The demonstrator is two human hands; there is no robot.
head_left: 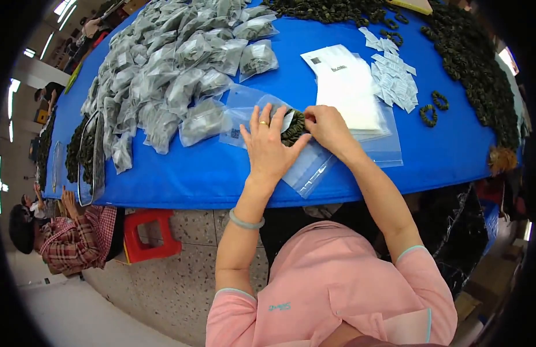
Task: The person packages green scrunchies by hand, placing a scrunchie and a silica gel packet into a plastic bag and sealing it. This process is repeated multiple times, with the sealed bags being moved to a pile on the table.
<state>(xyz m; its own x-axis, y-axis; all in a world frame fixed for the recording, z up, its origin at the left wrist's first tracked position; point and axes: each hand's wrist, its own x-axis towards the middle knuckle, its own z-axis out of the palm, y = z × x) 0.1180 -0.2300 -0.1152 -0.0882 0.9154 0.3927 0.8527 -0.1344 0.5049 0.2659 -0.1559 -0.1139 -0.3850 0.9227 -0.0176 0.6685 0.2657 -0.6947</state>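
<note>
My left hand [271, 139], fingers spread and a ring on one of them, lies flat over a clear plastic bag [236, 118]. Beside its thumb and index finger sits a dark green scrunchie [293, 128], with a small white slip partly over its left side. From the right, my right hand [330, 128] has its fingers pinched together at the scrunchie's edge; the fingertips are partly hidden. Just beyond that hand lies a stack of white printed bags or sheets [346, 87]. More clear bags [386, 151] stick out under the stack.
Filled bags [169, 69] are heaped at the left of the blue table [193, 179]. Small white labels [395, 81] and loose scrunchies [428, 115] lie to the right, near a long dark green pile [464, 52]. A wire basket [91, 162], red stool [151, 236] and seated person [77, 237] are at left.
</note>
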